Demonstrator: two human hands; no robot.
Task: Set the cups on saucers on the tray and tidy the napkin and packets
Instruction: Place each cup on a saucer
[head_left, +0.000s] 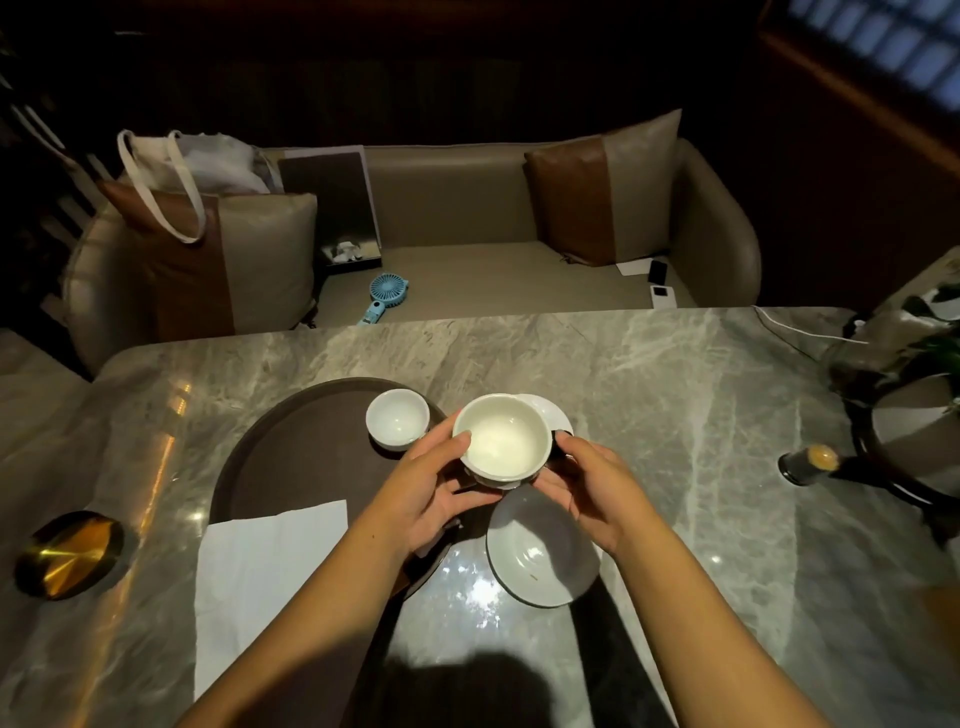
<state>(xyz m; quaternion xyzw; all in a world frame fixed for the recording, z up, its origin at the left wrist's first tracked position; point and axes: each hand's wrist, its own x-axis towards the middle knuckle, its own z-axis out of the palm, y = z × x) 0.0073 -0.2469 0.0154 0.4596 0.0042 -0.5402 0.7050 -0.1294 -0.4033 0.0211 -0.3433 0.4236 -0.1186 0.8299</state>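
Note:
A large white cup (503, 436) is lifted above the table, held between both hands. My left hand (436, 483) grips its left side with the thumb on the rim. Cupping its right side and handle is my right hand (587, 491). Below the cup lies an empty grey saucer (543, 551) on the marble table. A second white saucer (545, 413) shows behind the cup. A smaller white cup (397, 418) stands at the right edge of the dark oval tray (291, 457). A white napkin (260, 577) overlaps the tray's front rim.
A brass dish (67, 553) sits at the left table edge. At the far right stand a dark-framed glass object with leaves (904, 374) and a dark bottle-like thing (810, 464). A sofa with cushions, a bag and a blue hand fan (384, 295) lies beyond the table.

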